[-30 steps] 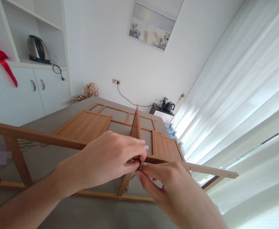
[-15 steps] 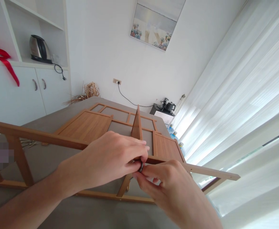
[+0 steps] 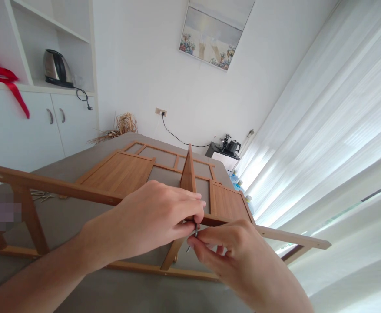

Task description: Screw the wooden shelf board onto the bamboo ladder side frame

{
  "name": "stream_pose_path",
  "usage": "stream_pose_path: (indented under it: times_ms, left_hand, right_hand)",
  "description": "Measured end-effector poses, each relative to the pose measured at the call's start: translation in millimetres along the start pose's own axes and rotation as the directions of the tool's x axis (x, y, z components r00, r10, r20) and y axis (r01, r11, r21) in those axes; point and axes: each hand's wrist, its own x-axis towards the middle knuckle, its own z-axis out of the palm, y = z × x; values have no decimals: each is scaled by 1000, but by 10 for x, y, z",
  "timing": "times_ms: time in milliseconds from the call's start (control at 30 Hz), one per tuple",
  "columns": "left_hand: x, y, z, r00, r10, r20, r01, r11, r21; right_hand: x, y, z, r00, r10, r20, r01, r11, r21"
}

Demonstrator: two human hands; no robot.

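Note:
A brown wooden frame (image 3: 63, 187) stands on edge on the grey covered surface, its upper rail crossing the view. My left hand (image 3: 154, 213) is closed over this rail, where an upright wooden panel (image 3: 188, 170) meets it. Its fingertips press at the joint, beside a small bent metal rod that looks like a hex key (image 3: 196, 230). My right hand (image 3: 242, 252) pinches the hex key between thumb and forefinger, just below the rail. The key's far end in the joint is hidden behind my left fingers.
Panelled wooden pieces (image 3: 121, 174) lie flat beyond the frame. Loose metal hardware (image 3: 42, 195) is at the left. Dried straw (image 3: 127, 124) sits at the far corner. White curtains (image 3: 333, 130) hang on the right, with water bottles (image 3: 239, 184) below. A kettle (image 3: 57, 69) stands on the shelf.
My right fingers have shifted slightly down and right, and more of the hex key shows between the hands. My left hand stays at the joint. The view has moved slightly.

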Motion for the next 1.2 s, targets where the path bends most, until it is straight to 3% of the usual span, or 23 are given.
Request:
stream_pose_path:
  times_ms: [167,300,433,600,767,967,1200]
  left_hand:
    - [0,5,-6,1000,-5,2,5,1000,-2]
    - [1,5,-12,1000,1,2,-1,1000,-2]
    - [-2,6,-6,1000,-2,-3,2,1000,-1]
    - [-2,9,-4,1000,-8,-7,8,1000,-2]
    - [4,14,-25,1000,-1,10,1,1000,5]
    - [1,18,-13,1000,2,-1,-2,1000,15]
    - [5,17,-22,1000,2,0,-2,1000,16]
  right_hand:
    - [-18,6,7,1000,22,2,-22,998,-55]
    - [-86,4,7,1000,-29,9,29,994,-108]
    - [-191,32,-40,990,-137,-30,130,978,-165]
    - [-240,35,-77,988,-117,-105,93,973,-213]
    - [-254,-47,-136,970,-188,-155,159,970,-182]
    - [-265,-1,-216,984,-133,-118,100,963,-252]
    - [-225,15,-171,995,-81,-66,67,978,-200]
